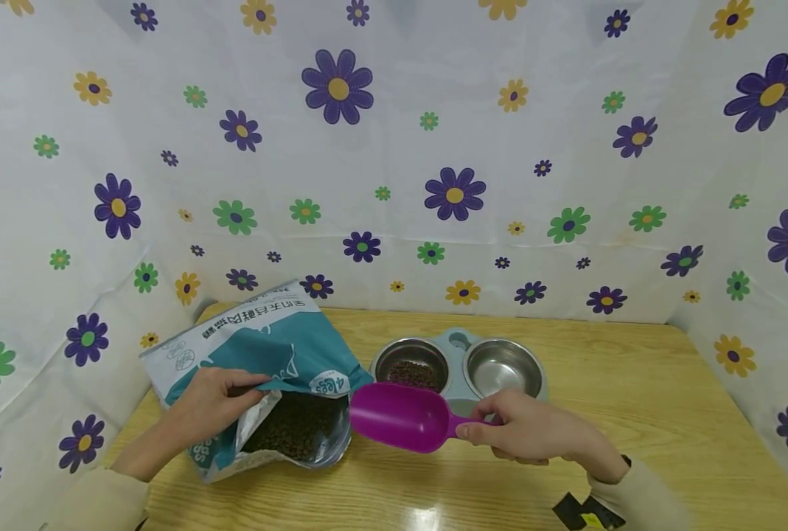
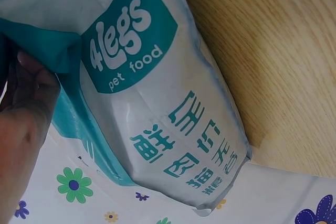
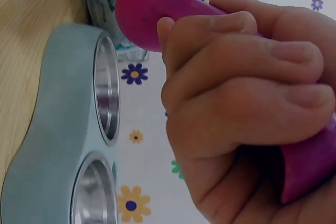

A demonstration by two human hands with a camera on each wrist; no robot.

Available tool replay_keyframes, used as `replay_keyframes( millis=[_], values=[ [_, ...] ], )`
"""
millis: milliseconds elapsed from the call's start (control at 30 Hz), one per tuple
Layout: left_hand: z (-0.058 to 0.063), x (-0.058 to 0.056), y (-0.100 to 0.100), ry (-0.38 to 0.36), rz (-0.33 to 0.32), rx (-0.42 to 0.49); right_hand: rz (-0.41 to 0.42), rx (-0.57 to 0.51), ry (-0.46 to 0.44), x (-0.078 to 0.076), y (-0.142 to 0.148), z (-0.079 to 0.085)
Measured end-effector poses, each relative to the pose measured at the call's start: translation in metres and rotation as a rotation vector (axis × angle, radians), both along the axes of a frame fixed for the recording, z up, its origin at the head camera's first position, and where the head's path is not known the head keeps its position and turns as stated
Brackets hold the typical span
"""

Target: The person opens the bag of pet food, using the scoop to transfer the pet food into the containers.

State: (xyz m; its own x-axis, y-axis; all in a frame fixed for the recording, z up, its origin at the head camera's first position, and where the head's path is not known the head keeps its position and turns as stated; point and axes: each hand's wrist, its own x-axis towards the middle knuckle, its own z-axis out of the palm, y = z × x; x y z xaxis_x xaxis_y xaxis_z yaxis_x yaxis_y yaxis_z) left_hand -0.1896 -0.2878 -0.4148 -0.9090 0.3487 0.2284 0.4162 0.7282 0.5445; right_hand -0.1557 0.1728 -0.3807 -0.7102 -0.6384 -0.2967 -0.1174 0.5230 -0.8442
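My left hand [image 1: 211, 405] pinches the upper edge of a teal and white pet food bag [image 1: 270, 343], which lies tilted with its mouth facing me. Inside the mouth, brown kibble [image 1: 294, 428] shows. My right hand [image 1: 526, 431] grips the handle of a magenta scoop [image 1: 400, 417], whose tip is beside the bag's mouth. No kibble can be seen in the scoop. Behind it, a pale blue double-bowl feeder [image 1: 456, 350] holds two steel bowls. Some kibble lies in the left bowl [image 1: 445, 360]; bare metal shows in the right bowl [image 1: 503, 369].
A wooden table [image 1: 606, 391] carries everything. White cloth [image 1: 394, 147] printed with purple, yellow and green flowers rises at the back and both sides. In the left wrist view, the bag's printed side [image 2: 157, 108] fills the middle.
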Motion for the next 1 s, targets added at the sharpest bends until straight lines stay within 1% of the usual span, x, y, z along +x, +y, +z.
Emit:
replay_keyframes(
  millis=[300, 467, 667, 800, 900, 933, 1000],
  values=[
    [-0.002, -0.001, 0.0, 0.005, -0.016, 0.015, 0.033, 0.066, 0.069, 0.003, -0.031, -0.006],
    [-0.001, -0.001, 0.0, 0.007, -0.009, 0.002, 0.062, 0.096, 0.137, 0.005, -0.05, -0.006],
    [-0.001, 0.0, 0.001, -0.02, 0.0, -0.008, 0.069, 0.194, 0.328, 0.011, -0.076, -0.003],
    [-0.001, 0.001, 0.0, -0.025, 0.005, -0.008, 0.083, 0.314, 0.527, 0.022, -0.097, 0.002],
    [-0.001, 0.001, 0.0, -0.008, -0.001, -0.005, 0.09, 0.44, 0.698, 0.032, -0.112, 0.005],
    [-0.001, 0.001, 0.0, -0.004, -0.003, -0.004, 0.093, 0.469, 0.74, 0.034, -0.116, 0.005],
    [-0.001, 0.001, 0.0, -0.002, -0.004, 0.0, 0.09, 0.509, 0.788, 0.036, -0.123, 0.004]
  ],
)
